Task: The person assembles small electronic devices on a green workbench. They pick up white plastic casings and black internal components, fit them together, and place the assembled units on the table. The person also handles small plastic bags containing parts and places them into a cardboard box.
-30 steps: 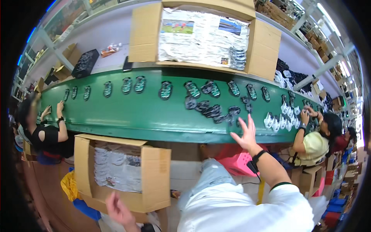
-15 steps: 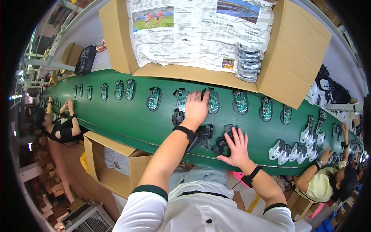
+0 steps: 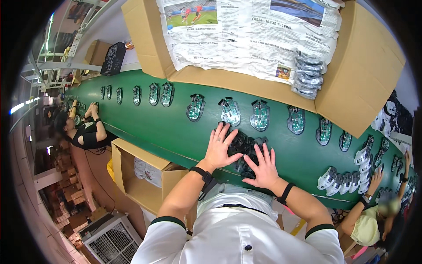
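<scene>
Saw plain deep green across the worktop (image 3: 295,152), brighter green flecked with silver on the circuit boards (image 3: 260,116), and black on the bunched parts (image 3: 239,143). Found whitish grey on the shells (image 3: 327,178), tan on the large carton (image 3: 369,66), black-printed white on the newspaper (image 3: 228,57). Noted a white shirt (image 3: 277,237), dark green sleeve bands (image 3: 169,220), black wristbands (image 3: 286,192) and a co-worker's pale yellow top (image 3: 365,229).

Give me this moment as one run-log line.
left hand: spread, at black parts; right hand: spread, at same parts; green surface: circuit-board pieces in a row
</scene>
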`<action>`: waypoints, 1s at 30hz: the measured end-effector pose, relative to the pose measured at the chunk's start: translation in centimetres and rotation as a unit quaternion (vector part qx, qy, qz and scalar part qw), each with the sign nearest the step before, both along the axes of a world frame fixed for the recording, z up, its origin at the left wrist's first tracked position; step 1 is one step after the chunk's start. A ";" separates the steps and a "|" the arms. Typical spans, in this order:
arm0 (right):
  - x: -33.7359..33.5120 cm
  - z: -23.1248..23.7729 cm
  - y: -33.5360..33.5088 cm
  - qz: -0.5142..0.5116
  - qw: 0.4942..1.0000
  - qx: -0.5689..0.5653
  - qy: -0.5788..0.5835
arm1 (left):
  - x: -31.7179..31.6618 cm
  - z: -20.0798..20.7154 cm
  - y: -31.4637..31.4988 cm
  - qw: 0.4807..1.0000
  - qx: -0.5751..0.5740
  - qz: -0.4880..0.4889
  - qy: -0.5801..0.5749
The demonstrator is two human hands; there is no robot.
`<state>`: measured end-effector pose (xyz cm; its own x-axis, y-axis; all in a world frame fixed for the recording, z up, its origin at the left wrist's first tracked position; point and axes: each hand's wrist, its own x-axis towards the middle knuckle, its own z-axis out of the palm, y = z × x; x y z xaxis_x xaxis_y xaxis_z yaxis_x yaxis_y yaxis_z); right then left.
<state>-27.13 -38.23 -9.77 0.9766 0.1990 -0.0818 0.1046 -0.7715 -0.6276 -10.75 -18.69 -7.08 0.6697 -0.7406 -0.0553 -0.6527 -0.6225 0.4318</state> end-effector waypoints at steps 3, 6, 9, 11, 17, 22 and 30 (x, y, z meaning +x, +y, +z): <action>1.1 -0.6 1.9 0.021 0.999 0.016 -0.022 | 0.4 -0.6 2.3 0.999 -0.016 -0.029 0.040; 2.1 -1.1 4.0 0.054 0.996 0.001 -0.068 | 0.0 -1.3 5.9 0.999 0.006 -0.041 -0.002; 4.5 -0.7 6.5 0.076 0.994 0.011 -0.083 | 0.2 -1.8 9.1 1.000 -0.008 -0.003 -0.017; 6.4 -0.2 8.2 0.098 0.991 0.012 -0.087 | 0.8 -2.0 11.5 0.999 -0.012 0.023 -0.033; 13.2 -0.3 16.3 0.118 0.985 0.011 -0.126 | 4.7 -2.8 18.8 0.986 -0.031 0.146 -0.069; 21.0 -0.6 24.7 0.131 0.978 -0.001 -0.161 | 9.4 -3.3 24.9 0.965 -0.070 0.246 -0.057; 27.0 2.5 30.7 0.114 0.980 -0.070 -0.150 | 8.3 0.8 38.5 0.826 -0.249 0.477 -0.165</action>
<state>-0.18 -7.53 -7.30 0.8922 0.4223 0.1601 0.4480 -0.7826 -0.4323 -2.48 19.82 -6.31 0.8795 0.2574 0.4004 -0.1013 -0.7206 0.6859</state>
